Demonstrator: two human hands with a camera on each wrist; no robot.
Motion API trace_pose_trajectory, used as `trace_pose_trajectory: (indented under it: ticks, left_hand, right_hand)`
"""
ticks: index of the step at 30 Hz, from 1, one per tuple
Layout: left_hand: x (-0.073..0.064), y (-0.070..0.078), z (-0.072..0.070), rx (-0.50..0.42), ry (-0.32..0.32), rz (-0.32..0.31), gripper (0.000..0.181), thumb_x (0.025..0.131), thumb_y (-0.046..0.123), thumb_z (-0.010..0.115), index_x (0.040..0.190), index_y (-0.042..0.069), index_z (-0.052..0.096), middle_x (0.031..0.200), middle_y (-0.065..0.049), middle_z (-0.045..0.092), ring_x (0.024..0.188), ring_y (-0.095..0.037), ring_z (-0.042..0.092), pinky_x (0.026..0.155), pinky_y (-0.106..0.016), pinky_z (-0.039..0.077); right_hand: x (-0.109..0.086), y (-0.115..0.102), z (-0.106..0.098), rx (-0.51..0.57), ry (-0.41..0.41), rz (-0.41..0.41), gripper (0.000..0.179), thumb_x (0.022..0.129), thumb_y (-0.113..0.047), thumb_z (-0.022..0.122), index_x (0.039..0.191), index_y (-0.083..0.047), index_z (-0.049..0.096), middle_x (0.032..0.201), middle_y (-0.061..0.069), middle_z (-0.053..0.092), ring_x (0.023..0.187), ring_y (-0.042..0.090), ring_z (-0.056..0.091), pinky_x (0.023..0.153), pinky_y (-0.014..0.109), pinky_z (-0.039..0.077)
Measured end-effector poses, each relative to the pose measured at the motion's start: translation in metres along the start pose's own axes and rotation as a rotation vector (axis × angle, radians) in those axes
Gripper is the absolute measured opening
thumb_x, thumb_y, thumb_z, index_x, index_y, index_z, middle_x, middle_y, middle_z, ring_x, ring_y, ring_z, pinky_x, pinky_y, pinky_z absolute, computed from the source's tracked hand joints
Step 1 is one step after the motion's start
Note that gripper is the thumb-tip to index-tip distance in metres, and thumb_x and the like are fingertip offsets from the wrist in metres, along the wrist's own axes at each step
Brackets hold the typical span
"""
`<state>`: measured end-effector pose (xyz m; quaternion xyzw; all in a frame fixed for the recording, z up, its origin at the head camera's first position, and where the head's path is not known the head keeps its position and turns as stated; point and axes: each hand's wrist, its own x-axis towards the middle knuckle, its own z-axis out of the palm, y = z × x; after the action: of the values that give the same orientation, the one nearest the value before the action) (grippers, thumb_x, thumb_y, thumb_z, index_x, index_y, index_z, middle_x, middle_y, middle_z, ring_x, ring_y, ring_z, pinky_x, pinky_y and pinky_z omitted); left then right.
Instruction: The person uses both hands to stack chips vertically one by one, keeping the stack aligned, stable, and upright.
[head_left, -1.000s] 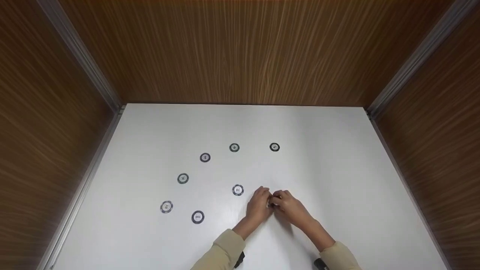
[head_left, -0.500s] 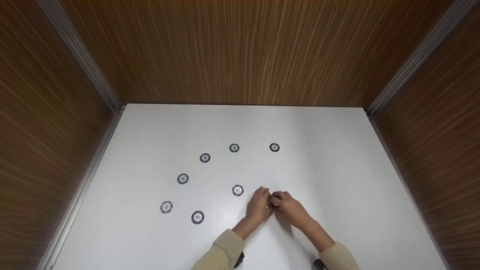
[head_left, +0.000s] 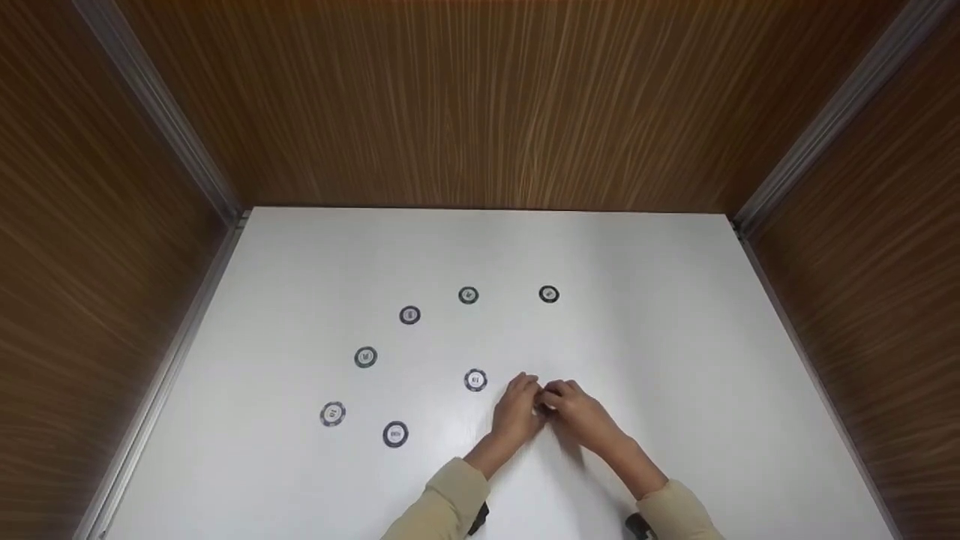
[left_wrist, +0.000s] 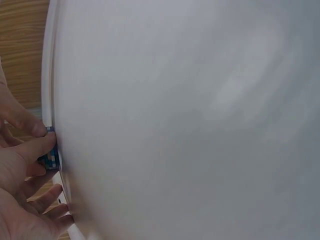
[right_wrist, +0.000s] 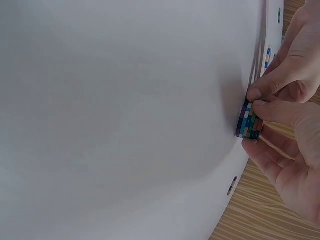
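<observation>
In the middle front of the white table, my left hand [head_left: 516, 409] and right hand [head_left: 579, 415] meet around a small stack of poker chips. The head view mostly hides that stack behind the fingers. Multicoloured layered edges of the poker chip stack [right_wrist: 249, 121] show in the right wrist view, with the right thumb and fingers on either side of it. The left thumb touches its upper end there. From the left wrist, the stack [left_wrist: 51, 159] sits between the left thumb and fingers, and the right hand [left_wrist: 17, 112] pinches at its other side.
One single poker chip [head_left: 475, 380] lies just left of the hands. Others form a loose arc, from a chip [head_left: 396, 434] at the front left to a chip [head_left: 549, 294] farther back. Wood-grain panels [head_left: 480, 105] border the white table [head_left: 675, 315] at the back and sides.
Hardly anything differs: both hands stay together at the stack, with only slight finger movement. The loose chips lie where they were.
</observation>
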<state>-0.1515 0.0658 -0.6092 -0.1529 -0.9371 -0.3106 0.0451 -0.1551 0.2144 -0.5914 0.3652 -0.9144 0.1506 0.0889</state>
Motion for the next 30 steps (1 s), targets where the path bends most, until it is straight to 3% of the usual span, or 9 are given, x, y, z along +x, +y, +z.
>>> trace_pose_trajectory:
  ticks: [12, 30]
  left_hand:
    - [-0.0007, 0.0022, -0.0006, 0.011, -0.059, -0.026, 0.034, 0.071, 0.018, 0.079, 0.098, 0.009, 0.061, 0.120, -0.003, 0.053, 0.122, -0.023, 0.042, 0.093, -0.029, 0.043]
    - [0.0015, 0.0013, -0.0012, 0.026, -0.056, -0.036, 0.038, 0.071, 0.019, 0.078, 0.103, 0.006, 0.062, 0.118, -0.004, 0.054, 0.121, -0.024, 0.043, 0.097, -0.029, 0.039]
  right_hand:
    - [-0.0026, 0.0032, 0.0019, 0.017, -0.044, 0.003, 0.029, 0.078, 0.004, 0.067, 0.105, -0.006, 0.062, 0.102, 0.011, 0.058, 0.087, 0.022, 0.058, 0.071, 0.029, 0.053]
    - [0.0024, 0.0034, 0.0011, -0.012, -0.023, -0.032, 0.031, 0.074, 0.006, 0.070, 0.103, -0.005, 0.064, 0.097, 0.010, 0.059, 0.082, 0.021, 0.058, 0.067, 0.027, 0.053]
